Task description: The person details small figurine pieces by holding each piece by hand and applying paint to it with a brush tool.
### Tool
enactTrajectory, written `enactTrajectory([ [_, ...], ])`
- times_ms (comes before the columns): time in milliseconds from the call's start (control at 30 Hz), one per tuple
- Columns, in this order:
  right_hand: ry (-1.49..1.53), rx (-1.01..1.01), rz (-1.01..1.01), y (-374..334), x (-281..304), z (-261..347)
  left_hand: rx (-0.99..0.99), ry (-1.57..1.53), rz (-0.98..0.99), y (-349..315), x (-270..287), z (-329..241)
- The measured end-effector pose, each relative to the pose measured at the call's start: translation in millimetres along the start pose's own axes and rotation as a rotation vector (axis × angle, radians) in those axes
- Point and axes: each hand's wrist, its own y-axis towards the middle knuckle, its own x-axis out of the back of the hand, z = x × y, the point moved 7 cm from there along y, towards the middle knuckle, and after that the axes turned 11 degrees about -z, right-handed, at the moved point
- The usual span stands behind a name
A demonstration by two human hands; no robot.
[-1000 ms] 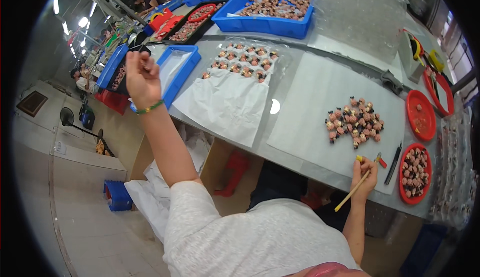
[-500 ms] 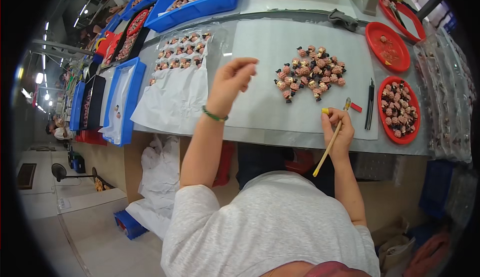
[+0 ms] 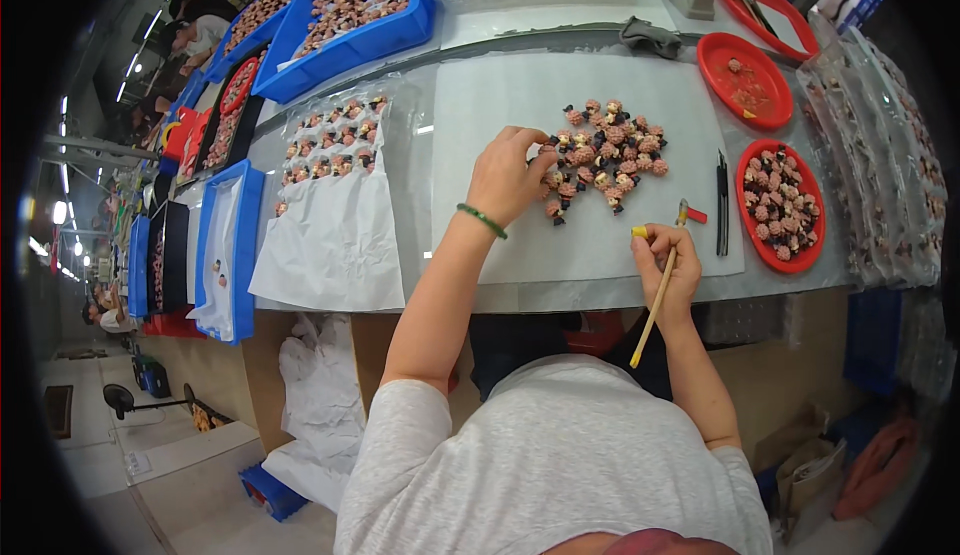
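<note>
My left hand [image 3: 512,175], with a green bracelet at its wrist, is at the left edge of a loose pile of small figurines [image 3: 615,145]. They are pinkish and knobbly, with black and cream parts. My thumb and forefinger pinch a figurine at that edge, mostly hidden by the fingers. My right hand [image 3: 668,270] is closed around a slim wooden brush [image 3: 655,317], slanting from a metal ferrule above the fist to its yellow lower end. A yellow cover [image 3: 638,232] is on one fingertip of this hand. The pile lies on a white sheet [image 3: 480,90].
Figurines stand in rows on white paper [image 3: 330,255] at the left. A red dish of figurines [image 3: 783,205], a red dish [image 3: 740,80] and dark thin tools [image 3: 722,205] are at the right. Blue trays [image 3: 425,20] stand at the back. Bagged figurines [image 3: 870,155] line the right edge.
My left hand has moved right and down to the pile's edge, and its fingers have come together on a figurine. My right hand keeps the brush in nearly the same pose. The view has shifted slightly.
</note>
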Motion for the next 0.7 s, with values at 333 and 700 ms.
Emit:
enactTrajectory([
  [333,0.51,-0.272,0.095,-5,-40,22,-0.015,-0.796,0.112,-74,6,-41],
  [700,0.308,-0.118,0.045,-24,-34,18,0.518,-1.271,0.305,-106,-31,-22],
])
